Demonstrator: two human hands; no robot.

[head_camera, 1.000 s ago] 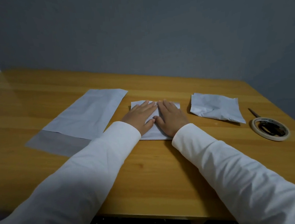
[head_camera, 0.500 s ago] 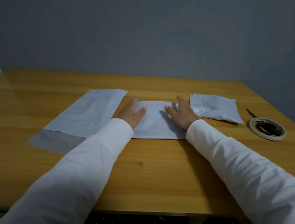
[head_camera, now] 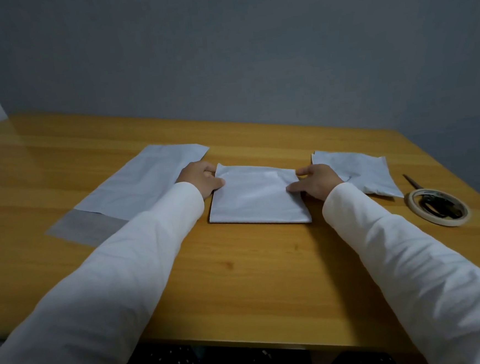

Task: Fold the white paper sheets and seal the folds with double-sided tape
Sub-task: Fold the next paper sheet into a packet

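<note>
A folded white paper sheet lies flat in the middle of the wooden table. My left hand is at its left edge, fingers and thumb curled round the far left corner. At the right edge my right hand pinches the paper, thumb on top. A larger flat white sheet lies to the left, partly under my left hand. A wrinkled folded sheet sits to the right. The roll of double-sided tape lies flat at the far right.
Dark-handled scissors lie inside and across the tape roll, blades pointing away. A grey strip sticks out from under the large sheet's near end. A grey wall stands behind the table. The table's right edge runs close to the tape.
Both hands slid apart from the middle of the folded sheet to its left and right edges. They went from lying flat on it to taking hold of its edges.
</note>
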